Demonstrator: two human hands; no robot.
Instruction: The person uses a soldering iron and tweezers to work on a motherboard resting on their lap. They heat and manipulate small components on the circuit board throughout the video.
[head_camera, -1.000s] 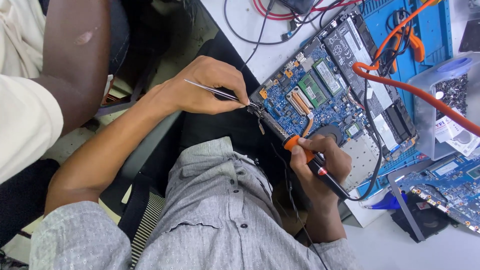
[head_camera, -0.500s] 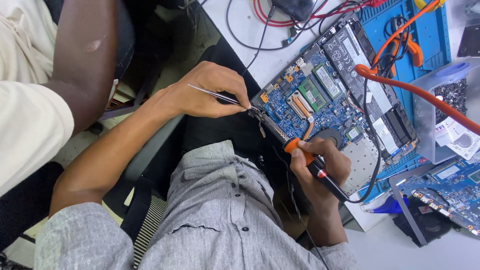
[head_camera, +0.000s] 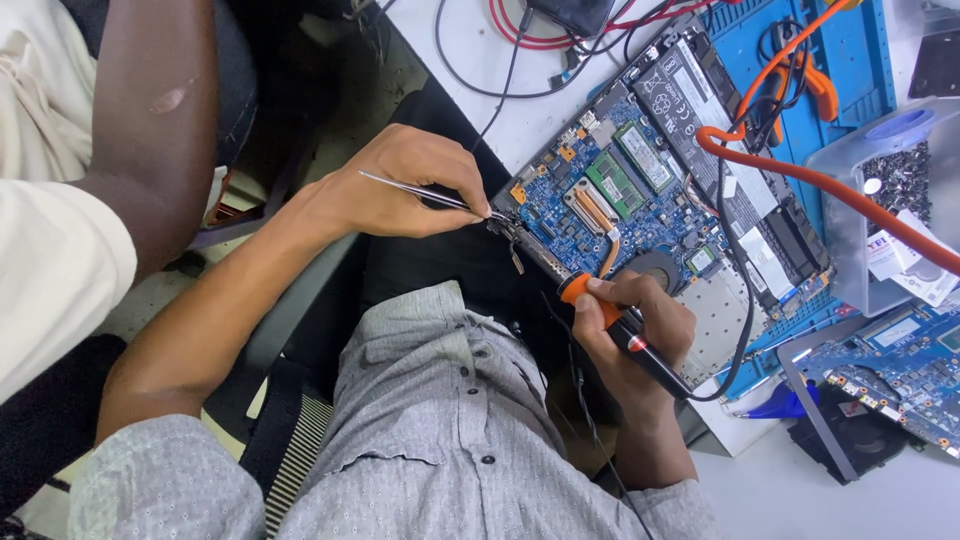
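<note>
Surface: white workbench (head_camera: 560, 95) seen from above, crowded with electronics parts, with a blue ribbed work mat (head_camera: 860, 50) at its far right.
Main item: opened laptop chassis with a blue circuit board (head_camera: 640, 195) lying slantwise on the bench, its near corner at the bench edge in front of the person; green memory modules (head_camera: 630, 170) and a round black fan (head_camera: 655, 268) show on it.
Left hand: left hand (head_camera: 410, 185) closed around thin silver metal tweezers (head_camera: 425, 193), fingers pinched together on them; the tips reach the near left corner of the board.
Right hand: right hand (head_camera: 630, 325) clamped in a pen grip on a soldering iron with a black handle and orange collar (head_camera: 610, 320); its metal shaft runs up and left to the same board corner, meeting the tweezer tips. Whether the tip touches the board cannot be told.
Cable: black cord (head_camera: 735, 330) loops from the iron's handle up across the board.
Right side: thick orange hose (head_camera: 830, 195) crosses the chassis; clear plastic tray of small dark screws (head_camera: 895, 180) just beyond it; second blue circuit board (head_camera: 900, 365) at the lower right.
Far edge: red and black wires (head_camera: 530, 40) coiled on the bench.
Clothing: grey patterned button shirt (head_camera: 440, 420) on the person.
Left side: another person's bare arm with a cream sleeve (head_camera: 130, 150), well apart from the work.
</note>
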